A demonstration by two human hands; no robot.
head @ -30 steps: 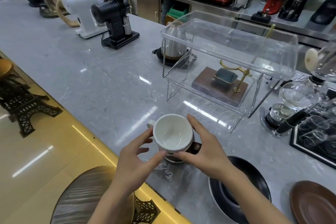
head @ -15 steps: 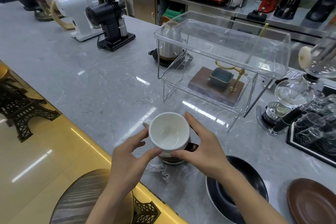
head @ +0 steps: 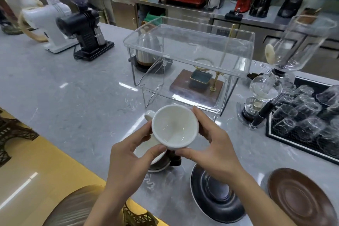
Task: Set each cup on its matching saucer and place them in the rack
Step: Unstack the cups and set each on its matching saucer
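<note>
Head view: both hands hold one white cup (head: 175, 126) above the grey counter (head: 77, 97), near its front edge and just in front of the clear rack (head: 189, 64). The left hand (head: 128, 154) curls round the cup's near-left side, thumb on the rim and fingers below. The right hand (head: 214, 148) curls round the right side, forefinger along the far rim and thumb at the near rim. The cup's handle points to the far left.

Under the cup lies a white saucer (head: 145, 149). It seems to rest on a darker piece at the counter's front edge, but what that piece is cannot be told. Whether cup and saucer touch also cannot be told, as the hands hide the join.

A black saucer (head: 216, 202) and a brown saucer (head: 300, 198) lie bare to the right along the front edge. Both rack shelves look free of cups.

The step in hand appears to be pairing the white cup with its white saucer. Next, the cup likely needs settling in the saucer's well. Then the pair must be lifted level from beneath and carried forward into the rack, so the cup does not slide.
</note>
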